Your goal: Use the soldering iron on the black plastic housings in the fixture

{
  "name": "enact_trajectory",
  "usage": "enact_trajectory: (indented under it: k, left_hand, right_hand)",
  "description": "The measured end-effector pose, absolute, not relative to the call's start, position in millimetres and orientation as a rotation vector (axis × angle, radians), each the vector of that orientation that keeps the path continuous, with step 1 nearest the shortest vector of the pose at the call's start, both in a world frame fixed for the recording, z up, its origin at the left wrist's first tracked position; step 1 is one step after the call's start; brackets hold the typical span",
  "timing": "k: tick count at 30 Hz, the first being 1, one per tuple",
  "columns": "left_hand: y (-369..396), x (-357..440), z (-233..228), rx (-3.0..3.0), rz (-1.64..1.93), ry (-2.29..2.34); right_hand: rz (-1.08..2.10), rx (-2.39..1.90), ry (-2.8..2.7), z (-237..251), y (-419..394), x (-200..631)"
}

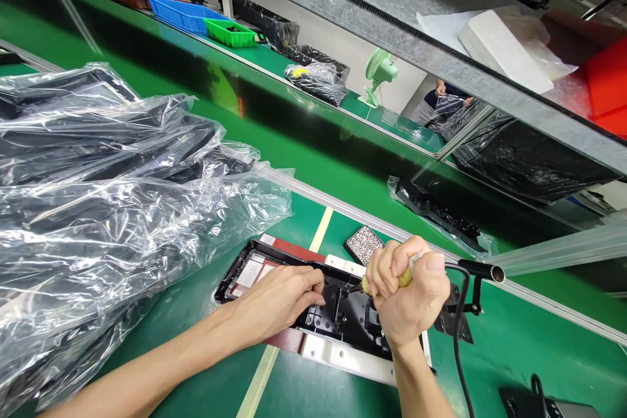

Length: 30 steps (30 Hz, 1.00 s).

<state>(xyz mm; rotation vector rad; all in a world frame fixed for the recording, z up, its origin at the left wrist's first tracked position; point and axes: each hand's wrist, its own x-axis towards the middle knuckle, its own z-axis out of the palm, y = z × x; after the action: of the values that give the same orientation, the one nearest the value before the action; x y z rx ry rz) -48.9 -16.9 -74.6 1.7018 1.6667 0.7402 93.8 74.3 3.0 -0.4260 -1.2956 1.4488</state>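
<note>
A long black plastic housing [360,330] lies open side up in a holder with white blocks [345,354] and a reddish-brown base [287,338]. My right hand [409,290] is wrapped round the yellowish handle of a soldering iron [365,284], its dark cord trailing to the right. The iron's tip points down and left into the housing. Over the housing's left half rests my left hand [281,297], fingers curled together close to the tip. Whatever those fingers pinch, if anything, is hidden. White labels [249,273] show at the housing's left end.
Plastic-wrapped black parts [122,163] are heaped at left. Beyond the housing sits a small tray of speckled material [364,245]. A tubular iron stand [482,271] is at right. A bagged black part [435,212] lies on the green belt [313,166]. Behind are bins [183,13], a fan [379,72] and another person's hand [440,87].
</note>
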Motion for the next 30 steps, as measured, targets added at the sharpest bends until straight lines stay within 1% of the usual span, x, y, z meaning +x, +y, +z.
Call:
enact_trajectory:
  k: [14, 19, 23, 26, 30]
  left_hand:
    - [-18.2, -48.3, -74.5, 1.707, 0.748, 1.666]
    - [-19.8, -48.2, -74.6, 1.711, 0.744, 1.676]
    - [-19.8, -48.8, -73.2, 1.726, 0.726, 1.674]
    - [-19.5, -49.0, -71.9, 1.723, 0.724, 1.677]
    - [-20.4, -48.7, -70.7, 1.723, 0.726, 1.676]
  right_hand:
    - [1.462, -0.395, -1.347, 5.6, 75.2, 95.0]
    - [1.622, -0.348, -1.409, 8.3, 81.1, 104.5]
    - [1.744, -0.202, -1.543, 15.6, 88.0, 114.2]
    - [1.680, -0.191, -1.556, 28.4, 91.4, 121.7]
    - [1.410, -0.283, -1.421, 46.9, 92.0, 139.5]
